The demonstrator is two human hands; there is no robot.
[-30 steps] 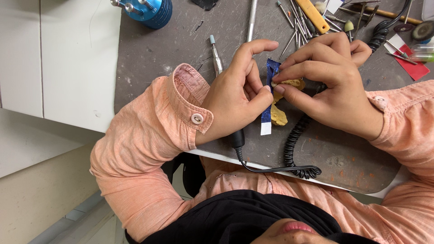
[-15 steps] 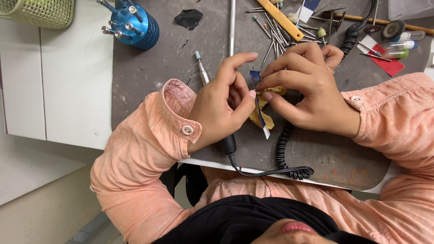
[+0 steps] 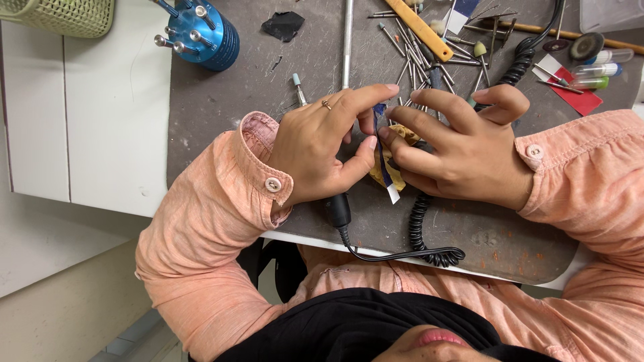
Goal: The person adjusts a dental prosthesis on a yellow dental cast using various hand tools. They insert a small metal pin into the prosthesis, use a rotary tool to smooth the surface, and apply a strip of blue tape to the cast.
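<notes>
Head view: left hand (image 3: 315, 151) and right hand (image 3: 463, 144), fingertips now drawn closer than a second ago, together pinching a blue strip (image 3: 384, 161) over a yellow piece (image 3: 396, 175) on the tabletop (image 3: 235, 114), coiled cord (image 3: 419, 224) beneath the right hand.

A basket (image 3: 57, 17) sits at the upper left of the frame, a bit holder (image 3: 201, 33) right of it on the mat (image 3: 268, 74). Loose bits (image 3: 422, 47) lie top centre, vials (image 3: 600, 75) upper right, a coiled cord (image 3: 419, 224) lower centre.
</notes>
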